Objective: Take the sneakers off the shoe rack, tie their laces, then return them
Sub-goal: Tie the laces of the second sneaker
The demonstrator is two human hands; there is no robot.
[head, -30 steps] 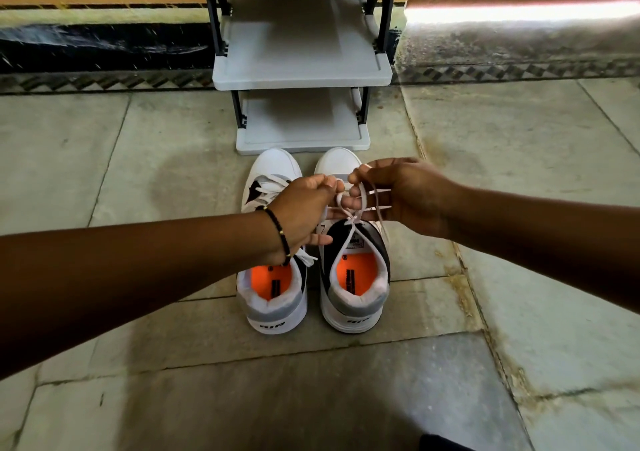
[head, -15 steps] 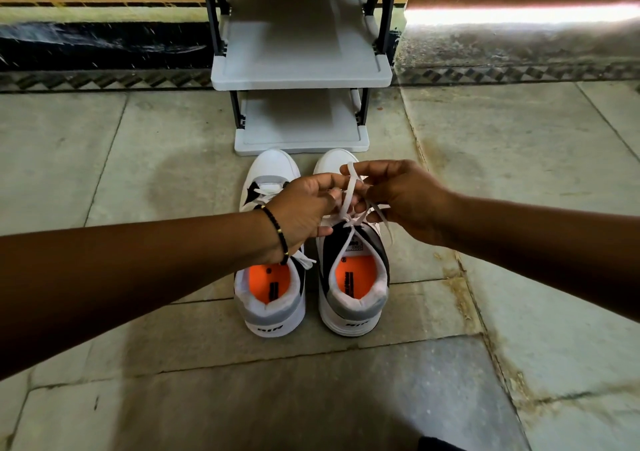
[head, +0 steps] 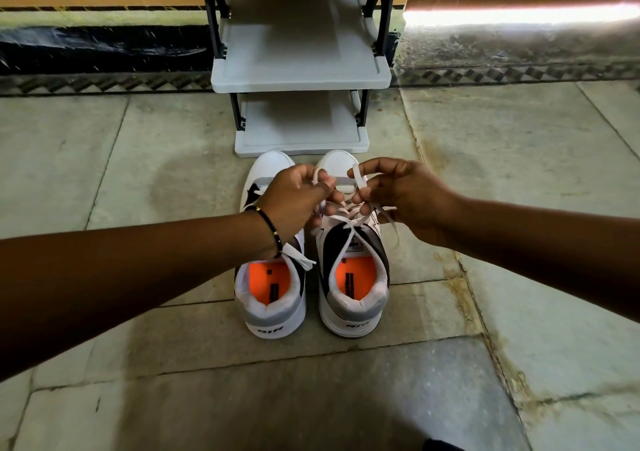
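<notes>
Two white, grey and black sneakers with orange insoles stand side by side on the floor, heels toward me: the left sneaker [head: 273,298] and the right sneaker [head: 353,291]. Both hands hover over the right sneaker's tongue. My left hand [head: 294,197] pinches one white lace loop, and my right hand [head: 398,194] pinches the other lace [head: 358,180], which stands up between its fingers. The two lace strands cross just below the hands. A loose lace end of the left sneaker [head: 301,260] hangs by my left wrist.
The grey shoe rack [head: 301,76] with black posts stands just beyond the sneakers' toes, both of its visible shelves bare. Stone floor tiles [head: 519,173] spread left, right and toward me. A dark wall base runs behind the rack.
Both hands have drawn slightly apart and lifted, pulling the right sneaker's laces into raised loops. The sneakers have stayed in place.
</notes>
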